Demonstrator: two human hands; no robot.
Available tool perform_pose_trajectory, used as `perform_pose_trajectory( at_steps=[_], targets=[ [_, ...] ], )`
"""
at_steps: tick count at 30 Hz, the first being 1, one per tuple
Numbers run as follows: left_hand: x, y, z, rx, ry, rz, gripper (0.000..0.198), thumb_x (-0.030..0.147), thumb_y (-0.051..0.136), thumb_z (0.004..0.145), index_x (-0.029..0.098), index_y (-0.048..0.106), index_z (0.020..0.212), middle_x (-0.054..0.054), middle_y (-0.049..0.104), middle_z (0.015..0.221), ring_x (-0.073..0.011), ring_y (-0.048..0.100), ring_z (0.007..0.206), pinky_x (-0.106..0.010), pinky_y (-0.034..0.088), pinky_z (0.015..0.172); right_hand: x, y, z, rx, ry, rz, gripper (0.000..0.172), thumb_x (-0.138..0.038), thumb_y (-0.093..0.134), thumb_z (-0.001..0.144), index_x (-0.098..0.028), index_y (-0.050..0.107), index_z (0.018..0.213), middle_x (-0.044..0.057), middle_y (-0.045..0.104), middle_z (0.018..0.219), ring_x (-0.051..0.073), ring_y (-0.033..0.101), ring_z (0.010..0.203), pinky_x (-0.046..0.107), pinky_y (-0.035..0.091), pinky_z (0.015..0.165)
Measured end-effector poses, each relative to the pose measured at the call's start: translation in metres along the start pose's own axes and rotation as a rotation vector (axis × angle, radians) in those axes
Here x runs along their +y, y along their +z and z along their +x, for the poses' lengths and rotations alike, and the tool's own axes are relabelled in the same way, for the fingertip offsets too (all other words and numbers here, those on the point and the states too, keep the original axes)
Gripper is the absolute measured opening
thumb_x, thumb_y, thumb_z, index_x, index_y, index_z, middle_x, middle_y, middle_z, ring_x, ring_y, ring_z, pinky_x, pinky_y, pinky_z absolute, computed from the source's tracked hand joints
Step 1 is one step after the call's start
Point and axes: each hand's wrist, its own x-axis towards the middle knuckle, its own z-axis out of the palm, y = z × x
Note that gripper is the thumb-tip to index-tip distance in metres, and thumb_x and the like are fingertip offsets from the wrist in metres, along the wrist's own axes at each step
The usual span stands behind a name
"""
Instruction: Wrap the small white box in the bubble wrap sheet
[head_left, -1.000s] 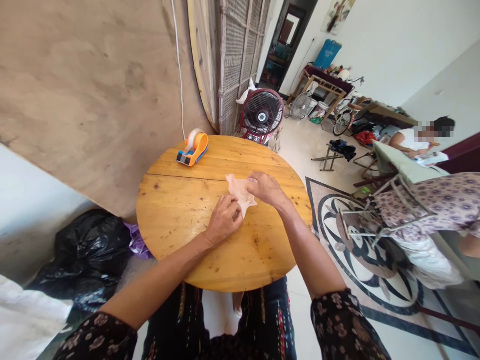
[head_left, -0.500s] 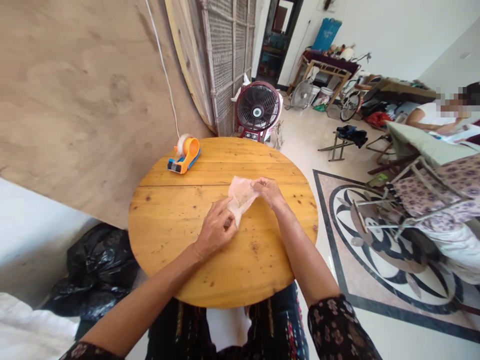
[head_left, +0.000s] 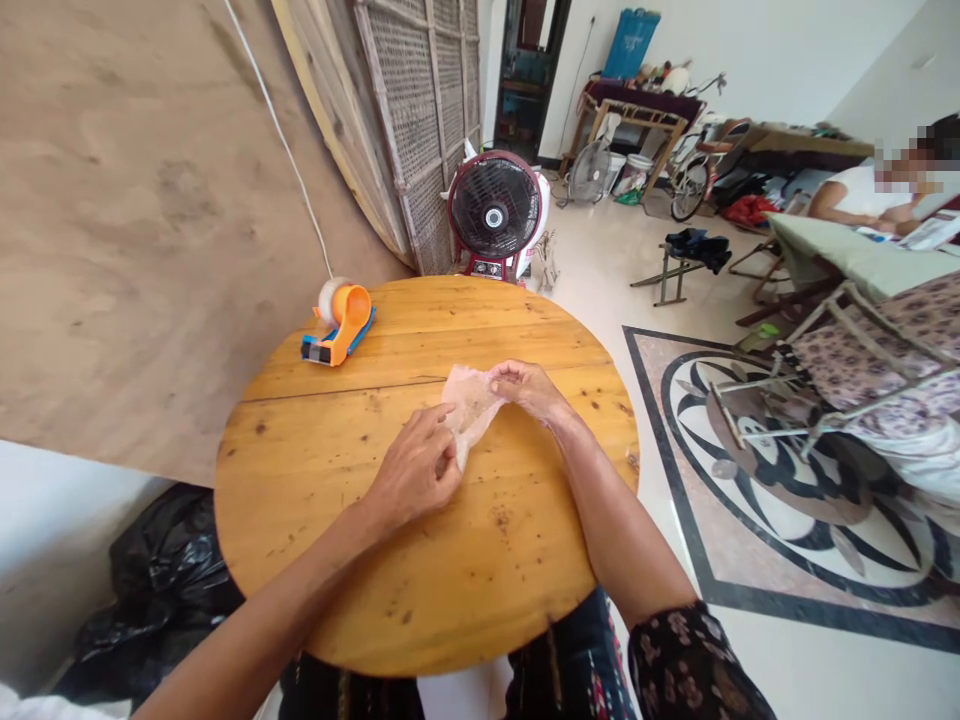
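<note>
A thin, crumpled, pale pink plastic bag [head_left: 468, 403] lies on the round wooden table [head_left: 420, 560]. My left hand [head_left: 412, 470] pinches its near end, fingers curled closed on it. My right hand [head_left: 529, 388] grips the bag's far right edge with closed fingers. The bag stretches between both hands, just above the tabletop. An orange and blue tape dispenser [head_left: 337, 322] sits at the far left of the table, well away from either hand.
A plywood board [head_left: 150, 200] leans behind the table. A red floor fan [head_left: 493, 215] stands beyond it. Black bags [head_left: 157, 590] lie on the floor at left. At right stand a folding frame with patterned cloth [head_left: 870, 370] and a seated person [head_left: 870, 195].
My right hand drew back from lying flat on the bag to gripping its edge. The view swung left and down; both hands stay at the bag.
</note>
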Motion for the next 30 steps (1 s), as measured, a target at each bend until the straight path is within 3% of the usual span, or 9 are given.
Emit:
perform_pose_trajectory(
  at_steps=[6, 9, 18, 30],
  targets=[
    [0.000, 0.000, -0.003, 0.002, -0.008, -0.038, 0.010, 0.008, 0.054, 0.072, 0.018, 0.050, 0.072, -0.015, 0.051, 0.131, -0.0291, 0.049, 0.118, -0.046, 0.044, 0.096, 0.007, 0.003, 0.008, 0.033, -0.131, -0.311, 0.026, -0.033, 0.068, 0.071, -0.018, 0.066, 0.093, 0.002, 0.068, 0.084, 0.016, 0.062, 0.077, 0.028, 0.048, 0.073],
    [-0.004, 0.000, -0.003, -0.005, 0.006, -0.072, 0.010, 0.008, 0.054, 0.072, 0.018, 0.051, 0.074, -0.016, 0.051, 0.132, -0.0296, 0.048, 0.122, -0.045, 0.044, 0.097, 0.007, 0.008, 0.009, 0.078, -0.162, -0.393, 0.019, -0.032, 0.066, 0.074, -0.019, 0.069, 0.087, 0.002, 0.069, 0.081, 0.016, 0.062, 0.075, 0.028, 0.047, 0.072],
    [-0.002, -0.002, -0.002, -0.006, 0.069, -0.132, 0.012, 0.007, 0.052, 0.073, 0.018, 0.049, 0.074, -0.015, 0.052, 0.135, -0.0269, 0.042, 0.132, -0.044, 0.039, 0.107, -0.005, 0.020, 0.002, 0.097, -0.088, 0.007, 0.020, -0.037, 0.066, 0.072, -0.017, 0.063, 0.072, -0.002, 0.058, 0.064, 0.009, 0.049, 0.056, 0.023, 0.039, 0.057],
    [-0.006, -0.003, 0.004, -0.074, 0.100, -0.193, 0.013, 0.006, 0.049, 0.071, 0.019, 0.049, 0.074, -0.012, 0.064, 0.120, -0.0227, 0.054, 0.121, -0.041, 0.045, 0.100, -0.009, 0.023, 0.000, 0.126, 0.034, 0.139, 0.017, -0.034, 0.067, 0.066, -0.018, 0.064, 0.071, -0.002, 0.062, 0.065, 0.010, 0.050, 0.055, 0.023, 0.040, 0.054]
  ],
)
